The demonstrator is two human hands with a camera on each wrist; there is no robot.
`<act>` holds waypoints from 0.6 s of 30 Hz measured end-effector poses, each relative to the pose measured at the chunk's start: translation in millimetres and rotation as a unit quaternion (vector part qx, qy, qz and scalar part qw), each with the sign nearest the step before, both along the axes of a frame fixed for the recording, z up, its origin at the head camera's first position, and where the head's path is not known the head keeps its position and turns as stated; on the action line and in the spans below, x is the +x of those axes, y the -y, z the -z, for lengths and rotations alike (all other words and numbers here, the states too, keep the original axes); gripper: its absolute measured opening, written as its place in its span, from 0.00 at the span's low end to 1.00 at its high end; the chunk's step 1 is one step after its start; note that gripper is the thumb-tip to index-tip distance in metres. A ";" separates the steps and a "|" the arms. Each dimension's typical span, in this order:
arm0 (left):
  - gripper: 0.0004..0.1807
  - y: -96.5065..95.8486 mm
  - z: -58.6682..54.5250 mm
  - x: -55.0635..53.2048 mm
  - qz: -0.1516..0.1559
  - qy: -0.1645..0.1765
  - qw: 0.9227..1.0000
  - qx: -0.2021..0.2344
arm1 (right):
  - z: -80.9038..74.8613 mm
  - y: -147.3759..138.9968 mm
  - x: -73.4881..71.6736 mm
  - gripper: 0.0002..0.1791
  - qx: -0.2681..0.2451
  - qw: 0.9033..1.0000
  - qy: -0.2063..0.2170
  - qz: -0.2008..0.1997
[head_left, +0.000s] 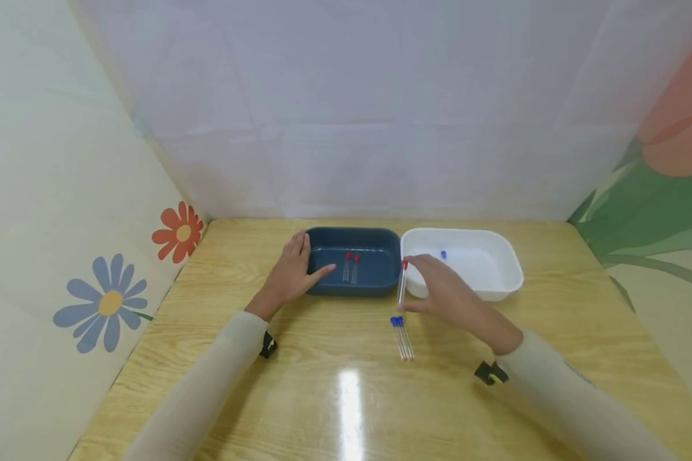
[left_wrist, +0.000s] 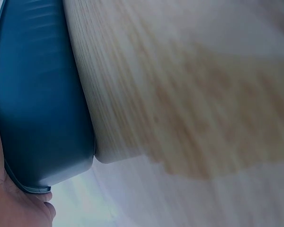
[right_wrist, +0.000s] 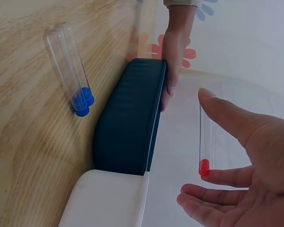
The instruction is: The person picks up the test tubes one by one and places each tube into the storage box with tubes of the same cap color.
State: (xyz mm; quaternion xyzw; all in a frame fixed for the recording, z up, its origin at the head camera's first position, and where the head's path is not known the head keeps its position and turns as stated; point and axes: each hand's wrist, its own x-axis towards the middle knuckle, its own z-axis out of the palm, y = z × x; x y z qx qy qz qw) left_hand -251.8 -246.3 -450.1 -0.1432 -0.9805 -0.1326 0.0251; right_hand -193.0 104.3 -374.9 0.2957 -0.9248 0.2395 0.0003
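Note:
Between thumb and a fingertip, my right hand pinches a clear test tube with a red cap by its two ends. In the right wrist view the red cap sits against the finger and the thumb is at the other end. My left hand rests on the left end of a dark blue bin, fingers extended along its rim and thumb over the inside. Two red-capped tubes lie in that bin. Two blue-capped tubes lie side by side on the table below my right hand.
A white bin stands right beside the blue one; inside it a blue cap shows, partly behind my right hand. The wooden table ends at a pale cloth backdrop, with flower-printed cloth at both sides.

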 end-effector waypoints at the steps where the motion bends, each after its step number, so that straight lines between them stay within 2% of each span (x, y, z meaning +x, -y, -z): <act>1: 0.62 0.0 -0.1 0.7 -0.001 0.001 1.000 0.002 | -0.3 0.4 -0.6 0.53 -0.001 1.000 0.001 0.001; 10: 0.61 1.1 1.4 1.8 -0.003 0.006 1.000 0.002 | -4.1 5.7 -6.2 0.53 0.004 1.000 0.003 0.002; 18: 0.60 -1.0 -1.9 2.6 -0.006 0.005 1.000 0.006 | -8.0 11.5 -9.8 0.53 0.004 1.000 0.000 -0.001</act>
